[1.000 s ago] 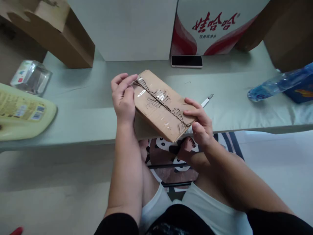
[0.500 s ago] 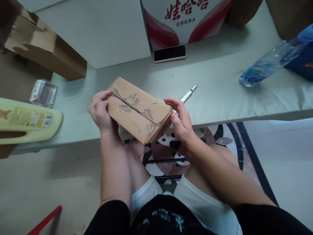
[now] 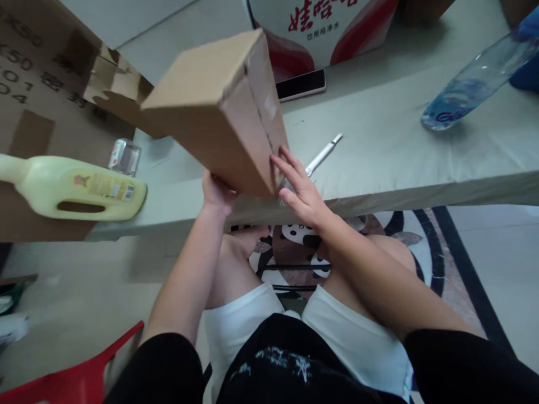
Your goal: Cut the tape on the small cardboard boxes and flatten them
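Observation:
A brown cardboard box [image 3: 236, 123] is held tilted above the front of the table, with a taped seam along its right end face. My left hand [image 3: 217, 193] grips it from below at the lower left edge; the fingers are partly hidden under the box. My right hand [image 3: 301, 188] lays its outstretched fingertips against the lower part of the taped face, thumb apart. Just beyond the right hand, a white utility knife [image 3: 323, 154] lies on the table, its lower end partly hidden by the fingers.
A phone [image 3: 301, 85] lies before a red and white printed carton [image 3: 332, 39]. To the right stands a water bottle [image 3: 467, 84]. At left are a yellow jug [image 3: 88, 188], a small clear container [image 3: 125, 157] and cut cardboard [image 3: 122, 98]. A red plastic stool [image 3: 84, 376] is on the floor.
The box has been raised and turned so its taped end faces right. My left hand has shifted to beneath it, and my right hand has loosened from the corner to flat fingers.

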{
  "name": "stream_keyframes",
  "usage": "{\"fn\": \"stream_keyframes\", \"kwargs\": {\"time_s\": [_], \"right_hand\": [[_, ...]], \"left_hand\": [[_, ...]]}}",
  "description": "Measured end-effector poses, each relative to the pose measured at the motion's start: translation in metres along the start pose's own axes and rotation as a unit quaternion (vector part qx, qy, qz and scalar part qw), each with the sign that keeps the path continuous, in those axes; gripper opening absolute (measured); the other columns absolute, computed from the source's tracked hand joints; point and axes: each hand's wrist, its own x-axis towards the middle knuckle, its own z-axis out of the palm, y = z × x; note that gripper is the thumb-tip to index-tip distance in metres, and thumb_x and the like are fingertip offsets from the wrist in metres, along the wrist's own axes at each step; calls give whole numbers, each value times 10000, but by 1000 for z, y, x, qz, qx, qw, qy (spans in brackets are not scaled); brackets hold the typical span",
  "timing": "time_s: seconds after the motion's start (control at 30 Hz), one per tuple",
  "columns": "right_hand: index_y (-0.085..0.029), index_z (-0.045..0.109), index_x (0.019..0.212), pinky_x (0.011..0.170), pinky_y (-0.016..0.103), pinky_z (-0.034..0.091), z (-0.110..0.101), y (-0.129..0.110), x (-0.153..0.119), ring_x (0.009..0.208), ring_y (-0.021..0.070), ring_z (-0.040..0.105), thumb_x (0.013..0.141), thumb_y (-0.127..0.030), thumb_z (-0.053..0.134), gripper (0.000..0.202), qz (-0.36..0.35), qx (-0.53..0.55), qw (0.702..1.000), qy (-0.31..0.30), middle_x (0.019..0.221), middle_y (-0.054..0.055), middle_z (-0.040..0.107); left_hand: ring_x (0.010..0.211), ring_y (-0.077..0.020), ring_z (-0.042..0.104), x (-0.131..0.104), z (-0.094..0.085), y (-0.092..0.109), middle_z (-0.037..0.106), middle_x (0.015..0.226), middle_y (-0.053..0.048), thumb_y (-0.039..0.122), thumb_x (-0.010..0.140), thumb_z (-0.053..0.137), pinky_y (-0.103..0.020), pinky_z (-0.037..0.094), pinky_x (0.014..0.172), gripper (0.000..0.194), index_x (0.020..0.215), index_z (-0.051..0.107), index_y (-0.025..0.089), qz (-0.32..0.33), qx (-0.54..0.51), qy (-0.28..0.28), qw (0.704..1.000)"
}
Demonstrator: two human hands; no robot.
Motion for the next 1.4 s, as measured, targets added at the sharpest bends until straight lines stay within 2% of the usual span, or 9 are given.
{"fn": "stream_keyframes", "kwargs": {"time_s": [0.23,0.4,0.57,0.9,1.0,1.07,1.23,1.33,1.4], "right_hand": [[-238,479,1465,1229,541,242,-13,4,-3,1457,274,396,966,-630,303,657,-46,-77,996,30,1534,101,471],[-228,618,1280,1127,507,408,-18,-9,-7,1306,275,545,966,-549,361,517,-92,-31,990,104,1357,115,620],[-232,672,1057,1092,545,436,-15,-12,-14,1332,308,516,951,-506,388,409,-52,-60,991,105,1425,109,541],[-225,644,1009,1089,532,449,-7,-8,-13,1318,300,527,915,-383,465,256,-66,-70,992,80,1391,119,546],[-231,640,1023,1099,543,437,-6,-5,-14,1330,306,514,921,-390,461,260,-66,-69,992,78,1400,111,534],[-228,639,1025,1105,546,431,-6,-4,-15,1334,308,507,928,-401,455,270,-68,-71,992,78,1403,116,527],[-225,638,1017,1097,529,440,-5,-6,-14,1308,292,526,936,-399,463,260,-84,-72,990,88,1376,118,537],[-227,627,1046,1081,499,454,-5,-10,-13,1281,277,544,938,-413,474,265,-97,-53,990,92,1352,117,556],[-232,602,1131,1068,488,461,-6,-10,-13,1265,272,553,943,-453,452,327,-86,-40,990,99,1323,113,579]], "left_hand": [[612,-198,639,-40,1,1,695,747,-105,770,876,270,-285,434,495,758,975,694,150,-151,41,-78,985],[391,-107,467,-91,5,-21,637,601,-23,641,924,417,-244,366,411,536,984,678,177,-182,41,-32,982],[447,-93,549,-121,11,-46,752,805,-117,489,910,504,-221,372,444,396,894,665,127,-318,105,-123,934],[520,-129,619,-134,-41,30,729,721,-38,361,838,564,-256,466,527,201,779,629,180,-266,457,-313,789],[550,-129,633,-140,-44,47,710,701,-21,328,878,490,-257,469,543,257,695,607,191,-177,535,-389,728],[554,-129,604,-137,-39,60,661,617,-3,298,879,489,-265,449,560,271,658,608,195,-1,596,-412,690],[967,-224,684,-123,-16,62,738,1007,-73,303,865,506,-393,546,870,206,949,669,210,383,542,-189,723],[1276,-293,566,-114,-1,31,688,1251,-93,418,877,461,-510,440,1082,364,1098,676,225,464,508,-112,716],[1268,-289,572,-108,9,3,703,1231,-84,455,902,409,-508,409,1107,427,1124,693,225,484,500,-97,712]]}}
